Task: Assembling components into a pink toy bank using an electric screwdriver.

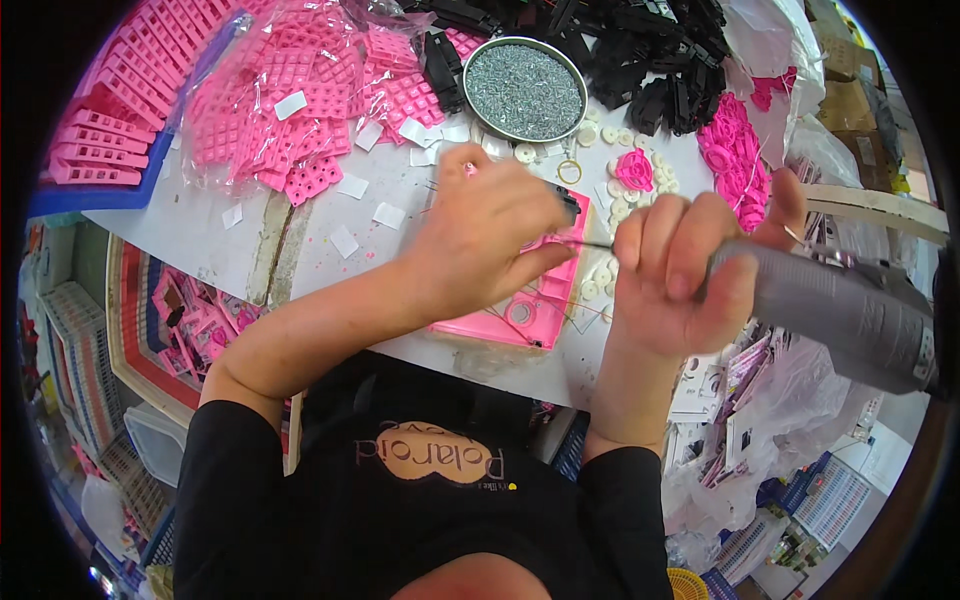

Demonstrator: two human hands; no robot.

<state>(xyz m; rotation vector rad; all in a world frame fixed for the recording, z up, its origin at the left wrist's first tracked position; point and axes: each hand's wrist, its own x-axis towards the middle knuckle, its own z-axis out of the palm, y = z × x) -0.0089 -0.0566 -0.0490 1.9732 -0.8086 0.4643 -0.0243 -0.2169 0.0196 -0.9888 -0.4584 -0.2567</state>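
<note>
My right hand (685,270) is wrapped round a grey electric screwdriver (835,310), whose thin bit points left. Beneath my left hand (490,225) lies a pink plastic housing (475,325), with thin wires across it and a black part (567,205) by its far right corner. The left fingers are bent together close to the tip of the bit and are slightly blurred; what they pinch, if anything, is hidden. Part of the housing is covered by that hand.
A round dish of small screws (525,90) stands beyond the housing. Black parts (660,60), white discs (620,205) and bundled pink cord (735,160) lie far right. Bagged pink pieces (285,95) and a blue crate of pink parts (95,165) sit left.
</note>
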